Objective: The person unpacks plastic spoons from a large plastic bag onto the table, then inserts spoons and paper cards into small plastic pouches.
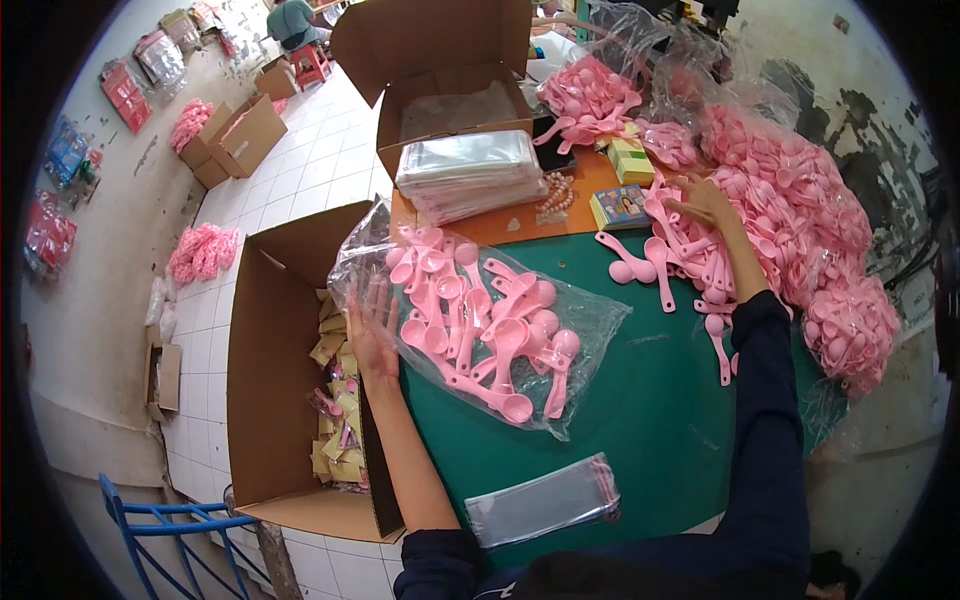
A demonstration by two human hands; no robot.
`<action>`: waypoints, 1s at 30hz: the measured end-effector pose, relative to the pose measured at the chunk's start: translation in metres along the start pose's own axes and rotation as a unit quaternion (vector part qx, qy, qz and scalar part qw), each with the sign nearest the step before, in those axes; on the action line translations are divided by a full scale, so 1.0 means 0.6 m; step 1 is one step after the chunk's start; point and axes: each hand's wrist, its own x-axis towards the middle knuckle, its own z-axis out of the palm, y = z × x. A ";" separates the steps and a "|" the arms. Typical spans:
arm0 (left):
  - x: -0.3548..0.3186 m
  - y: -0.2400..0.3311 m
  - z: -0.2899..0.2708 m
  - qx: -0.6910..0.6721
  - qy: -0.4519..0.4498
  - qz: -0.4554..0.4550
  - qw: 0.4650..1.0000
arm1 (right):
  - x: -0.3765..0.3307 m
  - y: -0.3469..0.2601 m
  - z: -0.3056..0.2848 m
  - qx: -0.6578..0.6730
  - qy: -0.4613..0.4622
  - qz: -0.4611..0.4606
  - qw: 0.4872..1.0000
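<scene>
A clear plastic bag holding several pink measuring spoons lies on the green table top. My left hand is at the bag's left side, fingers stretched out and seen through the plastic. Over at the right, my right hand reaches over a loose heap of pink spoons. Its fingers are apart and bent down toward the spoons; I see none gripped, though the fingertips are partly hidden. A few single spoons lie beside my right forearm.
Left of the table stands an open carton with small tan-backed packets inside. Flat clear bags lie near me; a stack of clear bags sits by another carton. Large bags of pink spoons crowd the right. Card stacks lie between.
</scene>
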 end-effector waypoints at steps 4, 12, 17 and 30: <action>0.000 0.004 0.001 -0.021 0.006 0.009 1.000 | -0.043 -0.009 -0.001 0.025 0.011 0.010 1.000; 0.002 0.000 -0.003 -0.035 -0.001 0.006 0.999 | -0.146 -0.041 0.015 0.093 0.047 -0.005 0.995; -0.005 0.008 0.004 -0.036 0.007 0.003 0.999 | -0.212 -0.119 0.004 0.090 0.053 -0.025 0.994; -0.010 0.011 -0.004 -0.023 0.009 0.006 1.000 | -0.229 -0.104 -0.039 0.209 0.162 -0.026 0.964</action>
